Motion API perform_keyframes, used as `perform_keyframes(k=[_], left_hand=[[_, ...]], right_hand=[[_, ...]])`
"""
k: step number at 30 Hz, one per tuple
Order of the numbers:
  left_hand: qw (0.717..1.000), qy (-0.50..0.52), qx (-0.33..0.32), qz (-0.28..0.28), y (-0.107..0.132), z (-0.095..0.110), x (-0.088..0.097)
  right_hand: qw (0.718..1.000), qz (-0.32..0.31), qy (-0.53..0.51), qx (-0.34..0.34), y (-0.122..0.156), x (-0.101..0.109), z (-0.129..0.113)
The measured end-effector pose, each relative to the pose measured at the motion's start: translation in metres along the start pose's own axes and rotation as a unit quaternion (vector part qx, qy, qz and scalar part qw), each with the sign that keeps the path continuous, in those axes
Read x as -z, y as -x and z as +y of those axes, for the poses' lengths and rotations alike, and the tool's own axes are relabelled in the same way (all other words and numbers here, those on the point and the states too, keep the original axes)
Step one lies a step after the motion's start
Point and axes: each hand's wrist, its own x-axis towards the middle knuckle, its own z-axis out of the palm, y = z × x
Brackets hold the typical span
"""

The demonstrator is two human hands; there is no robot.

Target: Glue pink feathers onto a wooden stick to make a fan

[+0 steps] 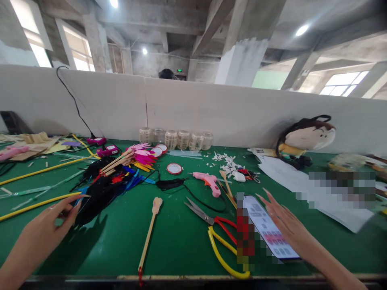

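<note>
My left hand [56, 223] is at the left, with thumb and index finger pinched on a blue feather [80, 195] at the edge of a heap of black feathers [99, 197]. My right hand [282, 217] hovers over or rests beside a lit phone [266, 227], its fingers stretched out and holding nothing; whether it touches the screen I cannot tell. Between my hands lie a wooden stick [149, 231] with a wider carved end and red string, and open scissors [211, 225] with red and yellow handles. A bundle of sticks with pink feathers [142, 155] lies on the heap.
Behind are a pink glue gun [208, 181], a black face mask [169, 183], round red-rimmed pieces [174, 168], white scraps [229, 164] and several clear jars [183, 140]. Paper sheets [284, 175] and a doll-shaped bag [308, 137] are at right. Yellow rods [45, 167] lie left.
</note>
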Motion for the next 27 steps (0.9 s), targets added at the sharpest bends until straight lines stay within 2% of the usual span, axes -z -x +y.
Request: perform_keyframes(k=[5, 12, 20, 24, 27], left_hand=[[0.993, 0.005, -0.114, 0.017, -0.003, 0.008, 0.006], [0.988, 0.002, -0.152, 0.030, -0.004, 0.009, 0.006], [0.994, 0.018, -0.108, -0.015, -0.003, 0.015, 0.002], [0.999, 0.020, -0.048, -0.009, 0.000, 0.017, 0.002], [0.999, 0.026, -0.017, 0.008, 0.001, 0.020, 0.005]], right_hand=[[0.999, -0.048, -0.003, 0.020, -0.015, -0.001, -0.009], [0.998, -0.053, -0.013, 0.029, -0.015, -0.001, -0.013], [0.996, -0.078, 0.007, 0.039, -0.013, -0.004, -0.006], [0.999, -0.046, 0.009, -0.003, -0.011, -0.008, 0.006], [0.999, -0.013, -0.035, -0.019, -0.009, -0.012, 0.015]])
